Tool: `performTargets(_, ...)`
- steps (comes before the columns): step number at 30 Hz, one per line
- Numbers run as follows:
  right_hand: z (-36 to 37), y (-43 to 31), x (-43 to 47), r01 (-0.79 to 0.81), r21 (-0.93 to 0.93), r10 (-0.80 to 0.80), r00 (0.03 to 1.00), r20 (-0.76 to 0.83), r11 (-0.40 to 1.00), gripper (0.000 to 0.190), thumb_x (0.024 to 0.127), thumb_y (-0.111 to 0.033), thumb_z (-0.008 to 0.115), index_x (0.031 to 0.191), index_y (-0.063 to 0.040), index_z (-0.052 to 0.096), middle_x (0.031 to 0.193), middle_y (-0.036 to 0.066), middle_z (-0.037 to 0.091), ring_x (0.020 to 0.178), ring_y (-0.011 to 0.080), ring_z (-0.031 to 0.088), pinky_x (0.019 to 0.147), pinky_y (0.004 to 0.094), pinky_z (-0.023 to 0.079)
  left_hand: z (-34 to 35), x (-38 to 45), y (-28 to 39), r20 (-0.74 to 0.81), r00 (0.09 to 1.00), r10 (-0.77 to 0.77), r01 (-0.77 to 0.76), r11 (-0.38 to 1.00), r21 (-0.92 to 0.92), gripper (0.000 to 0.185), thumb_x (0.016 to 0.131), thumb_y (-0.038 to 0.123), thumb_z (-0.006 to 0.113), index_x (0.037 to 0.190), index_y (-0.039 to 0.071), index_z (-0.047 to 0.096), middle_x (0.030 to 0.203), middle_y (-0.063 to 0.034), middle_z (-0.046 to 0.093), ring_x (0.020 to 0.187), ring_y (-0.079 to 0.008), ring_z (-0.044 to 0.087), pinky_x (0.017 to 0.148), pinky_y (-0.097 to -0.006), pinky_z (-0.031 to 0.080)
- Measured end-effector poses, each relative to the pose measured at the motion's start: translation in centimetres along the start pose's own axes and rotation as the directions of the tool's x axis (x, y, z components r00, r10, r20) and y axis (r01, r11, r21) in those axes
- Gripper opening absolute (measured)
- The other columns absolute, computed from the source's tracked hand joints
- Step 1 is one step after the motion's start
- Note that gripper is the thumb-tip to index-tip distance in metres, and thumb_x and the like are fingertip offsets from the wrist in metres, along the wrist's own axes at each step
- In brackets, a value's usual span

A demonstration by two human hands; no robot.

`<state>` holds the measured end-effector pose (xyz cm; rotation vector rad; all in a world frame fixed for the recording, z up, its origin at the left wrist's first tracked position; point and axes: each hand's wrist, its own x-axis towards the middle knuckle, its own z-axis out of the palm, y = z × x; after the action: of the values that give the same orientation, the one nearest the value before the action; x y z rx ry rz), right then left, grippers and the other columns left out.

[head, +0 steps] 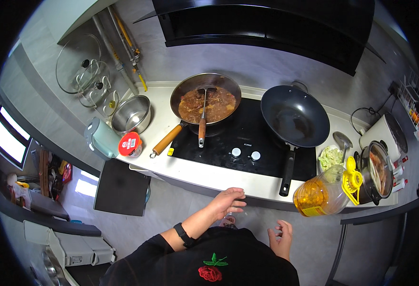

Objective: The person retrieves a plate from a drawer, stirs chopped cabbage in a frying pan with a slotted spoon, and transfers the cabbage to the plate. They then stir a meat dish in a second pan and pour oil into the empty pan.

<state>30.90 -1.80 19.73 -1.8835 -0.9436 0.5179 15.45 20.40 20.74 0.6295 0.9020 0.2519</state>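
Observation:
My left hand (228, 204) is raised by the counter's front edge, its fingers apart and nothing in it. Lower and farther right, my right hand (281, 238) hangs in front of my body, loosely curled and empty. Ahead, a wok (230, 113) of brown stew with a wooden handle sits on the left of the black glass cooktop (213, 150). A wooden-handled spatula (202, 125) rests in it. On the right stands a dark wok (295, 111) with a little liquid at its bottom, its black handle towards me. An oil bottle (316, 193) with an open yellow cap is to the right.
Chopped cabbage (331, 157), a metal ladle (343, 141) and a glass-lidded pot (379, 171) are at right. At left are a steel bowl (132, 114), a red-lidded tub (130, 144) and a pale green kettle (102, 137). The range hood (263, 28) hangs above.

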Motion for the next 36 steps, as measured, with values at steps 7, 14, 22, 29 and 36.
performTargets(7, 1.4, 0.4, 0.9, 0.041, -0.041, -0.035, 0.989, 0.145, 0.998, 0.034, 0.079, -0.011, 0.073, 0.109, -0.002, 0.060, 0.106, 0.011, 0.057, 0.083, 0.0199, 0.058, 0.067, 0.0295, 0.048, -0.6, -0.8, -1.2, -0.045, 0.999, 0.023, -0.022, 0.999, 0.034, 0.031, 0.093, 0.023, 0.060, 0.118, 0.007, 0.051, 0.109, -0.0068, 0.057, 0.090, -0.0183, 0.064, 0.072, -0.0316, 0.058)
performTargets(14, 10.5, 0.6, 9.9, 0.294, -0.064, -0.269, 0.928, 0.257, 0.954, 0.038, 0.084, -0.027, 0.070, 0.106, 0.002, 0.058, 0.098, 0.016, 0.060, 0.076, 0.0279, 0.061, 0.071, 0.0374, 0.050, -1.9, -5.1, -2.8, -0.180, 0.981, 0.069, -0.059, 0.996, 0.061, 0.035, 0.094, 0.025, 0.060, 0.122, 0.006, 0.050, 0.115, -0.0076, 0.054, 0.091, -0.0167, 0.062, 0.074, -0.0300, 0.056)
performTargets(22, 20.4, -4.4, 21.5, 0.034, -0.397, 0.041, 0.983, 0.178, 0.917, 0.063, 0.086, -0.041, 0.064, 0.121, 0.009, 0.047, 0.117, 0.030, 0.055, 0.110, 0.0426, 0.056, 0.091, 0.0452, 0.049, -8.9, -10.4, -5.5, -0.346, 0.937, 0.055, -0.055, 0.998, 0.011, 0.033, 0.095, 0.023, 0.058, 0.120, 0.003, 0.050, 0.110, -0.0084, 0.058, 0.086, -0.0172, 0.065, 0.071, -0.0298, 0.057)
performTargets(29, 24.7, -4.8, 26.4, -0.047, -0.614, 0.156, 0.980, 0.125, 0.788, 0.051, 0.084, -0.042, 0.067, 0.106, 0.003, 0.060, 0.105, 0.026, 0.065, 0.098, 0.0409, 0.064, 0.084, 0.0457, 0.053, -14.6, -10.3, -2.2, -0.315, 0.948, 0.056, -0.071, 0.997, -0.039, 0.031, 0.094, 0.022, 0.060, 0.118, 0.005, 0.053, 0.104, -0.0046, 0.061, 0.087, -0.0144, 0.063, 0.071, -0.0282, 0.054)
performTargets(36, 24.2, -2.9, 26.4, 0.213, -0.716, -0.007, 0.960, 0.279, 0.664, 0.038, 0.083, -0.022, 0.070, 0.110, 0.001, 0.055, 0.108, 0.023, 0.058, 0.095, 0.0382, 0.064, 0.079, 0.0428, 0.054, -22.3, -7.5, 4.0, -0.329, 0.940, 0.088, -0.094, 0.996, -0.002, 0.027, 0.094, 0.023, 0.058, 0.115, 0.006, 0.054, 0.105, -0.0055, 0.061, 0.084, -0.0166, 0.063, 0.069, -0.0288, 0.054)
